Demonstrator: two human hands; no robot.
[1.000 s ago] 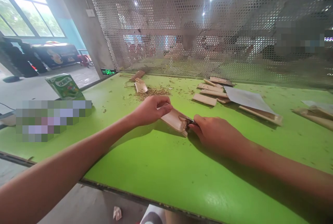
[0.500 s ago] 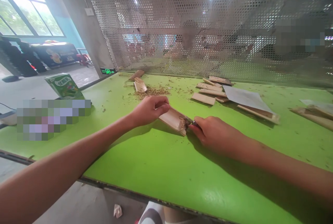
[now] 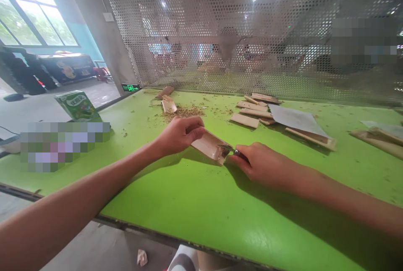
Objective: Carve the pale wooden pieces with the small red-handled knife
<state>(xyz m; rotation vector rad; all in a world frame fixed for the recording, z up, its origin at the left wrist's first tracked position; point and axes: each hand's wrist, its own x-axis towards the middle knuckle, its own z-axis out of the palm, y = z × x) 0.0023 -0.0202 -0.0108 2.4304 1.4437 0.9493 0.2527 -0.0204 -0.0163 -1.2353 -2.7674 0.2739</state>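
Note:
My left hand [image 3: 184, 134] grips the far left end of a pale, trough-shaped bamboo piece [image 3: 208, 145], thumb on top. The piece lies slanted just above the green table, its near end pointing to the right. In my right hand [image 3: 255, 157] is a carving tool [image 3: 234, 151] with a dark handle and a thin metal blade. The blade's tip reaches into the hollow of the bamboo's right end, where the wood is rough and brown. My fingers hide most of the handle.
Brown shavings [image 3: 185, 110] are scattered beyond my left hand, beside another curved piece [image 3: 169, 103]. Several flat bamboo strips [image 3: 245, 120] and a white paper sheet [image 3: 297, 119] lie at the right. A green carton [image 3: 78, 107] stands left. A perforated metal screen [image 3: 220, 19] borders the table's back.
Fewer loose brown bits show at the bamboo's right end, and more of the tool's metal is visible there. My left hand keeps its hold; my right hand has shifted only slightly.

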